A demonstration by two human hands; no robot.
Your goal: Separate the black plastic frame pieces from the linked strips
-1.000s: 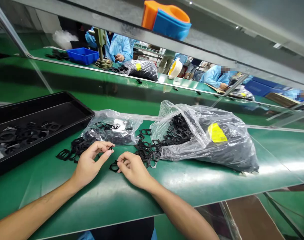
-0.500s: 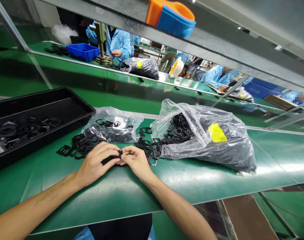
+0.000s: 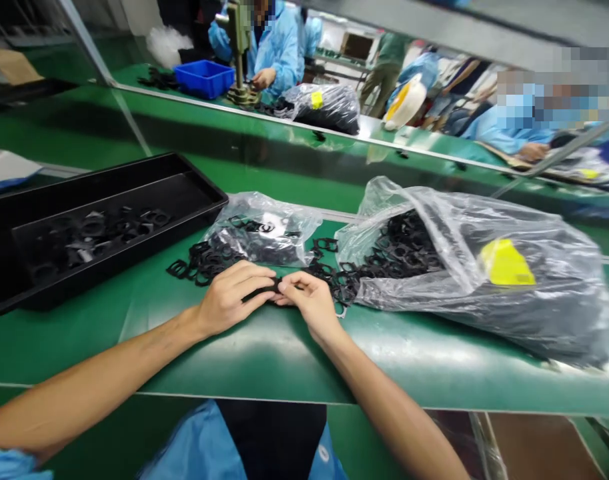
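My left hand and my right hand meet over the near part of the green table, fingertips pinched on a small black plastic part. Fingers cover most of that part, so its full shape is hidden. Just behind my left hand lies a heap of black ring-shaped plastic parts. Beyond it rests a small clear plastic bag with more black pieces inside. Right of my right hand, loose black frames spill from the mouth of a large clear bag bearing a yellow label.
A long black tray with several black parts stands at the left. Behind a rail, a co-worker in a blue smock sits by a hand press and a blue bin. Another person sits at the far right. A metal beam crosses overhead.
The view has turned left and come down, so the bench things appear further right. Both hands still hold the small black part together, in much the same pose.
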